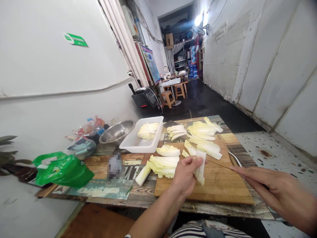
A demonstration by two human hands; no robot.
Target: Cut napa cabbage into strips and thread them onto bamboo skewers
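My left hand is closed around a napa cabbage leaf, pinching its white stem over the wooden cutting board. To the right, my right hand grips the near end of a thin wooden skewer between thumb and fingers. The skewer's other end reaches the held leaf; how far it goes in is hidden. Loose cabbage leaves lie left of my left hand, partly on the board. More leaves rest at the board's far side, with others behind them.
A white plastic tray holds bundled cabbage pieces. Beside it stand a steel bowl and a green plastic bag. Cut cabbage strips lie by a dark flat blade. A curved metal piece sits at the board's right edge.
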